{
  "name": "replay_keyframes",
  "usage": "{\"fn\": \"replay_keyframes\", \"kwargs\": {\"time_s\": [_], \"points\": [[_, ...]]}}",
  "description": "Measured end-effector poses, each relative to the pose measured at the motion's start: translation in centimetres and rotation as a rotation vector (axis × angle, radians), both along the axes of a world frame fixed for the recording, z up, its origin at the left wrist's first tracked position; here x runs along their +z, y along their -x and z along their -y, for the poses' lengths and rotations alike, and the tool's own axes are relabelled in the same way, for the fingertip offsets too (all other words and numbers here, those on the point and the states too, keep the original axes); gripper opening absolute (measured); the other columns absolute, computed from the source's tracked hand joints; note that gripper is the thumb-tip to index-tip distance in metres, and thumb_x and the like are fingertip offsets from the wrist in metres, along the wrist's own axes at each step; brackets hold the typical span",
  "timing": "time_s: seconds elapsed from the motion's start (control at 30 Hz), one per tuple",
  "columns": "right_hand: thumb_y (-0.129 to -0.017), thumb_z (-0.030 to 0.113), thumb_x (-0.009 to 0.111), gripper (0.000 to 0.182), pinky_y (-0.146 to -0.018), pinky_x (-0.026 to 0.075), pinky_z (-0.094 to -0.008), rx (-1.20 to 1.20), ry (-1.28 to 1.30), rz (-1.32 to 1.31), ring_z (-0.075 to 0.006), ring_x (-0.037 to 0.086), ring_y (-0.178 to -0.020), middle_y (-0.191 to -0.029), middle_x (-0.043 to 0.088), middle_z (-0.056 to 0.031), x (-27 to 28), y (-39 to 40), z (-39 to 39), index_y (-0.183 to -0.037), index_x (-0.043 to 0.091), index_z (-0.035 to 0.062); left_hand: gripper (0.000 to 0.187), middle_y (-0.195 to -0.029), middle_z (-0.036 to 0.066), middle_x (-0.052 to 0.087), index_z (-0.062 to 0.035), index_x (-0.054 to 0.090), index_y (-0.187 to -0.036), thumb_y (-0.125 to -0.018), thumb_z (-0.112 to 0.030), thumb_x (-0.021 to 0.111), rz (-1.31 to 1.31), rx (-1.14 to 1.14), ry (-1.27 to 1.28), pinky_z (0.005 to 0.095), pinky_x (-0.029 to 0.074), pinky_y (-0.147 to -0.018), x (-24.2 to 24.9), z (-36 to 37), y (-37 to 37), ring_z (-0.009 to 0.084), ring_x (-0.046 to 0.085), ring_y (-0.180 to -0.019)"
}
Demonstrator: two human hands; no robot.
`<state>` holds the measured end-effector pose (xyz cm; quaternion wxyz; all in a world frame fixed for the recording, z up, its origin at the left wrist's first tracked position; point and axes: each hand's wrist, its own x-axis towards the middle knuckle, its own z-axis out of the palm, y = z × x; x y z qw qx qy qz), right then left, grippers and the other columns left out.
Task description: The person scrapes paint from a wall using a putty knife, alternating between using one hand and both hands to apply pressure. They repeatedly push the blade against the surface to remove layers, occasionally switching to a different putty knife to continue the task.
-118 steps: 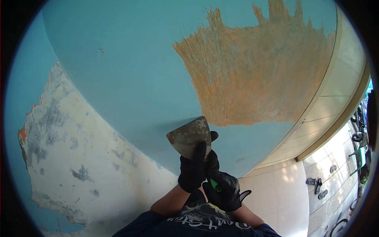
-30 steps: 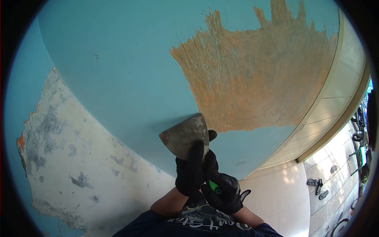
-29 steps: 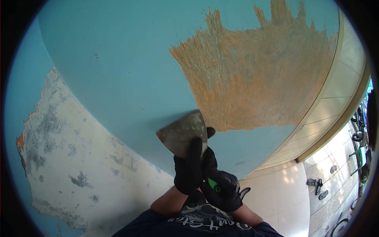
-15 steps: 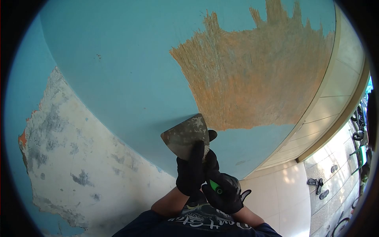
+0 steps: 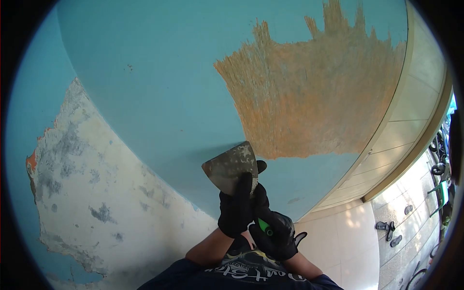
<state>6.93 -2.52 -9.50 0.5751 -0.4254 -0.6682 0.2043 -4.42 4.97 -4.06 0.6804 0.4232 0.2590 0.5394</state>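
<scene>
A wide scraper (image 5: 227, 166) with a worn, paint-spotted metal blade is in both my gloved hands, in front of the blue wall (image 5: 145, 111). My left hand (image 5: 236, 212) grips it near the base of the blade, one finger stretched along the metal and another fingertip showing past its right side. Just below and to the right, my right hand (image 5: 278, 239) is wrapped round the green handle (image 5: 264, 225). The blade's upper corner overlaps the lower left edge of the bare brownish-orange patch (image 5: 319, 96), where the paint is off.
On the left, the adjoining wall has a large whitish, grey-stained patch (image 5: 96, 193) with ragged edges. A beige panelled surface (image 5: 382, 159) curves along the right. Beyond the pale floor (image 5: 338, 241), dark sandals (image 5: 386, 228) lie on paving, with a green chair (image 5: 440, 197) at the far right.
My view has shifted slightly, so the wall sits a little further right in the picture. Both hands keep their grip, and the scraper stays at nearly the same spot by the bare patch.
</scene>
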Motion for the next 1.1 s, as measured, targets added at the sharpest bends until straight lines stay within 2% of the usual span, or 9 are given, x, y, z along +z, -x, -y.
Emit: {"fn": "replay_keyframes", "kwargs": {"time_s": [0.2, 0.33, 0.53, 0.6, 0.67, 0.73, 0.8, 0.97, 1.1], "points": [[-0.08, 0.009, 0.081, 0.046, -0.064, 0.057, -0.0399, -0.007, -0.023, 0.019, -0.0351, 0.073, -0.073, -0.085, 0.072, -0.0166, -0.2, 0.0, -0.3, -0.123, 0.066, 0.0031, 0.046, -0.062, 0.004, 0.055, 0.0017, 0.054, -0.135, -0.106, -0.035, 0.054, -0.018, 0.04, 0.048, 0.0271, 0.041, -0.045, 0.3, 0.2, 0.0, 0.0129, 0.053, -0.048], [-0.076, 0.005, 0.08, 0.045, -0.064, 0.054, -0.0404, -0.007, 0.04, 0.013, -0.0357, 0.071, -0.072, -0.083, 0.071, -0.0159, 0.7, 0.5, -0.9, -0.119, 0.066, 0.0031, 0.047, -0.06, 0.002, 0.051, 0.0031, 0.054, -0.134, -0.107, -0.035, 0.052, 0.004, 0.019, 0.018, 0.0264, 0.039, -0.044, 0.5, -0.5, 0.3, 0.0117, 0.048, -0.046], [-0.078, 0.008, 0.08, 0.042, -0.065, 0.055, -0.0403, 0.0, -0.172, 0.033, -0.0357, 0.072, -0.074, -0.084, 0.071, -0.016, 5.8, 0.7, -4.1, -0.118, 0.067, 0.0025, 0.05, -0.056, 0.001, 0.045, 0.0068, 0.052, -0.136, -0.108, -0.034, 0.05, 0.061, 0.109, -0.226, 0.026, 0.036, -0.042, 7.7, -2.5, 0.1, 0.0114, 0.041, -0.042], [-0.077, 0.007, 0.08, 0.044, -0.065, 0.055, -0.0403, 0.04, -0.177, -0.008, -0.0347, 0.072, -0.076, -0.086, 0.072, -0.0156, 6.5, 0.5, -3.3, -0.119, 0.066, 0.0025, 0.051, -0.055, 0.002, 0.046, 0.0067, 0.051, -0.137, -0.108, -0.035, 0.049, 0.022, 0.101, -0.247, 0.0266, 0.036, -0.042, 7.3, -1.9, 0.5, 0.0123, 0.042, -0.041], [-0.077, 0.006, 0.08, 0.045, -0.066, 0.055, -0.0403, 0.031, -0.17, 0.004, -0.0342, 0.073, -0.077, -0.087, 0.072, -0.0155, 4.5, 0.3, -1.8, -0.12, 0.066, 0.0026, 0.049, -0.061, 0.005, 0.056, 0.0041, 0.054, -0.136, -0.106, -0.034, 0.054, 0.059, -0.024, -0.146, 0.028, 0.044, -0.047, 5.0, -0.9, 0.9, 0.0133, 0.055, -0.05], [-0.076, 0.005, 0.08, 0.046, -0.066, 0.055, -0.0402, 0.027, -0.158, 0.014, -0.0338, 0.073, -0.077, -0.088, 0.072, -0.0154, 2.9, 0.1, -0.5, -0.121, 0.066, 0.0027, 0.048, -0.061, 0.005, 0.057, 0.0032, 0.053, -0.136, -0.106, -0.034, 0.053, 0.102, -0.071, -0.091, 0.0284, 0.044, -0.047, 2.8, -0.3, 1.0, 0.0135, 0.055, -0.05], [-0.076, 0.003, 0.079, 0.049, -0.067, 0.056, -0.0403, 0.027, 0.018, 0.04, -0.0339, 0.073, -0.078, -0.088, 0.072, -0.0155, 2.4, 0.0, 0.5, -0.122, 0.064, 0.0021, 0.047, -0.062, 0.005, 0.057, 0.0035, 0.054, -0.136, -0.106, -0.033, 0.054, -0.001, -0.022, -0.044, 0.0282, 0.044, -0.048, 1.9, 0.4, 0.7, 0.014, 0.057, -0.051], [-0.08, 0.007, 0.081, 0.044, -0.061, 0.056, -0.0388, -0.022, -0.092, -0.012, -0.0317, 0.072, -0.068, -0.081, 0.072, -0.0142, 1.5, 0.4, 0.0, -0.122, 0.066, 0.0036, 0.045, -0.062, 0.005, 0.058, 0.0036, 0.055, -0.134, -0.105, -0.031, 0.056, -0.038, 0.092, -0.038, 0.0287, 0.046, -0.049, 0.9, -0.2, 0.3, 0.0152, 0.058, -0.052], [-0.082, 0.007, 0.08, 0.04, -0.062, 0.056, -0.039, -0.005, 0.01, -0.023, -0.0325, 0.072, -0.071, -0.084, 0.072, -0.0158, 2.4, 0.5, 0.0, -0.12, 0.068, 0.0048, 0.045, -0.062, 0.005, 0.058, 0.0037, 0.055, -0.134, -0.105, -0.031, 0.056, 0.041, -0.012, 0.023, 0.028, 0.045, -0.049, 1.6, -0.2, 0.7, 0.0142, 0.057, -0.052]]}}
